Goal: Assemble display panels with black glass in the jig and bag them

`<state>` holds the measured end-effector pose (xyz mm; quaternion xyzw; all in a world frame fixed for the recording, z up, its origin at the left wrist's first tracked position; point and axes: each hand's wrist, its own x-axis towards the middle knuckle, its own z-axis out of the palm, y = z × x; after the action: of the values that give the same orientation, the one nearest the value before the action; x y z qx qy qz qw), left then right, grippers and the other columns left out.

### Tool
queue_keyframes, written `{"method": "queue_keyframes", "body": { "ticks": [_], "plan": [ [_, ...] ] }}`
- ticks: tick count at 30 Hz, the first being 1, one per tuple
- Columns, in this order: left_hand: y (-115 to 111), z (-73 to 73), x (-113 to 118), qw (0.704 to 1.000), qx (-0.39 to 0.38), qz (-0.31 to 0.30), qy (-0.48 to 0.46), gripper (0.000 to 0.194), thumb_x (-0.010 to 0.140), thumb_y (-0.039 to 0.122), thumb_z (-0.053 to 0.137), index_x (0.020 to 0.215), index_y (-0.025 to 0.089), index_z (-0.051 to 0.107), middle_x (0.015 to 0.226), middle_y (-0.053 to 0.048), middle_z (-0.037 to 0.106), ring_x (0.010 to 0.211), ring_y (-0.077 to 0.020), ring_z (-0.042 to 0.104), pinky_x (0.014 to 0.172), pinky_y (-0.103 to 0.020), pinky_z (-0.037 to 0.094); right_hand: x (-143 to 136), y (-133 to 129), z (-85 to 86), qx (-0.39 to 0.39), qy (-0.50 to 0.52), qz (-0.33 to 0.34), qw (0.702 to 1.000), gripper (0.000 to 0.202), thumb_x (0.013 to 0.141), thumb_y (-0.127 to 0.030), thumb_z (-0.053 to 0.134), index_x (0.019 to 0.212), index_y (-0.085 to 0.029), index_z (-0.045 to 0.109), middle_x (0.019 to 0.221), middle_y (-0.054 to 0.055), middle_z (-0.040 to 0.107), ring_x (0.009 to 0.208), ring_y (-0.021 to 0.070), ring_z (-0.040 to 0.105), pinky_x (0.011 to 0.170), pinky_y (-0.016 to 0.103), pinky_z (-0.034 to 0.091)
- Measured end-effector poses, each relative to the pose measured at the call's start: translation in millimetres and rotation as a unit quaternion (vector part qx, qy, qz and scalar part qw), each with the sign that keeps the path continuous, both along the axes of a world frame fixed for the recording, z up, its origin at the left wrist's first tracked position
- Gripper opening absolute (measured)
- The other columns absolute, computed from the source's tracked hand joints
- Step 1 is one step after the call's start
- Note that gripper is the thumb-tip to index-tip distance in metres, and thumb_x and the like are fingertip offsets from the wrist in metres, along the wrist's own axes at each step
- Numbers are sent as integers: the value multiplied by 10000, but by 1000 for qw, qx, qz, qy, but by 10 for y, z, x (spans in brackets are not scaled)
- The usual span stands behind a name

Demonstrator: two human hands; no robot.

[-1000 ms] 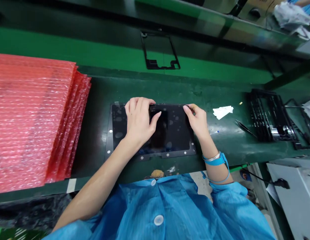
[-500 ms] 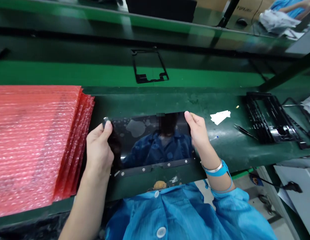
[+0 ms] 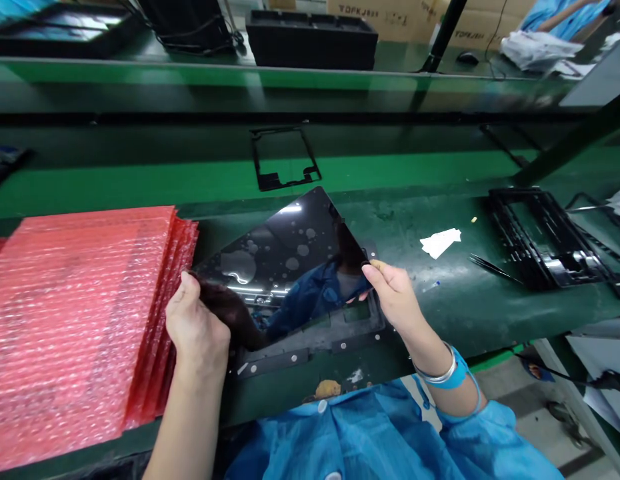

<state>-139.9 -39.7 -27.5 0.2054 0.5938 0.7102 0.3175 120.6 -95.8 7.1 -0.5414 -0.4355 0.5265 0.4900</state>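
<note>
A glossy black screen panel (image 3: 290, 260) with bubble-like marks on its face is held between my two hands. My left hand (image 3: 197, 323) grips its left end, thumb on top. At its right edge, my right hand (image 3: 394, 293) pinches the panel between thumb and fingers. The panel is tilted and turned, its far corner pointing away from me. Beneath it lies a dark flat frame or fixture (image 3: 320, 348) with several round silvery dots along its near edge; most of it is hidden by the panel.
Red bubble-wrap sleeves (image 3: 80, 320) are stacked at left. A thin black frame (image 3: 286, 159) lies on the green strip ahead. To the right are white paper pieces (image 3: 441, 243), tweezers (image 3: 495, 268) and stacked black frames (image 3: 545, 240). A black bin (image 3: 313, 43) stands behind the ledge.
The panel has turned and tilted, its far edge rising and its right end lifting off the dark frame below, which now shows. My right hand has moved slightly nearer me. The camera view has shifted.
</note>
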Motion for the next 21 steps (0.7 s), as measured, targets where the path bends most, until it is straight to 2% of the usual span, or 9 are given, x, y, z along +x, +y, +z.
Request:
{"method": "queue_keyframes", "body": {
  "ticks": [3, 8, 10, 13, 16, 18, 19, 20, 21],
  "plan": [
    [22, 10, -2, 998, 3, 12, -58, 140, 745, 217, 720, 671, 166, 613, 637, 72, 560, 659, -68, 534, 837, -185, 476, -37, 35, 9, 9, 15, -14, 1000, 505, 769, -710, 629, 649, -226, 550, 518, -40, 533, 463, 143, 571, 490, 280, 506],
    [18, 35, -12, 995, 10, 11, -98, 192, 697, 247, 785, 677, 175, 608, 644, 79, 577, 698, -61, 566, 821, -149, 478, -17, 105, 73, 29, 65, 31, 997, 455, 727, -670, 701, 788, -223, 646, 627, -31, 628, 568, 151, 646, 555, 281, 567],
    [10, 83, 17, 994, 13, -9, -104, 215, 680, 293, 805, 694, 177, 624, 665, 71, 607, 711, -65, 585, 803, -150, 492, 19, 180, 64, 24, 81, 29, 996, 458, 714, -656, 722, 814, -216, 640, 629, -34, 637, 551, 149, 663, 544, 269, 566],
    [95, 210, 109, 992, 31, -77, -93, 275, 665, 390, 817, 739, 175, 663, 743, 31, 675, 749, -102, 632, 773, -199, 536, 121, 405, 13, 14, 97, -28, 995, 435, 706, -605, 760, 767, -208, 594, 556, -48, 604, 487, 145, 654, 475, 234, 528],
    [387, 338, 233, 986, 41, -156, -46, 297, 726, 439, 767, 773, 157, 688, 782, -25, 710, 747, -139, 665, 727, -234, 557, 294, 738, -18, -21, 101, -110, 989, 378, 776, -514, 752, 720, -191, 564, 523, -16, 612, 467, 145, 645, 457, 217, 511],
    [681, 388, 321, 981, 28, -192, 21, 316, 843, 455, 640, 850, 143, 691, 804, -59, 719, 735, -155, 681, 687, -248, 557, 445, 978, -12, -41, 98, -147, 983, 327, 853, -450, 697, 734, -174, 569, 549, 23, 641, 487, 147, 656, 481, 215, 524],
    [839, 400, 366, 976, 14, -206, 74, 320, 898, 424, 565, 953, 134, 687, 880, -86, 733, 775, -172, 696, 692, -264, 559, 528, 1097, -6, -45, 95, -160, 981, 298, 888, -419, 661, 756, -167, 572, 569, 37, 653, 504, 147, 665, 498, 213, 532],
    [996, 404, 412, 954, -17, -225, 198, 339, 959, 368, 444, 1101, 140, 651, 1001, -101, 736, 860, -176, 707, 730, -276, 563, 612, 1213, -2, -46, 92, -172, 980, 269, 919, -389, 622, 783, -162, 572, 588, 44, 661, 526, 148, 677, 515, 209, 538],
    [1144, 401, 459, 938, -32, -232, 257, 334, 961, 292, 425, 1185, 135, 618, 1104, -123, 723, 961, -194, 703, 799, -303, 561, 697, 1326, -1, -46, 87, -185, 978, 242, 946, -363, 580, 812, -161, 568, 601, 45, 662, 553, 150, 690, 530, 204, 542]
  ]
}}
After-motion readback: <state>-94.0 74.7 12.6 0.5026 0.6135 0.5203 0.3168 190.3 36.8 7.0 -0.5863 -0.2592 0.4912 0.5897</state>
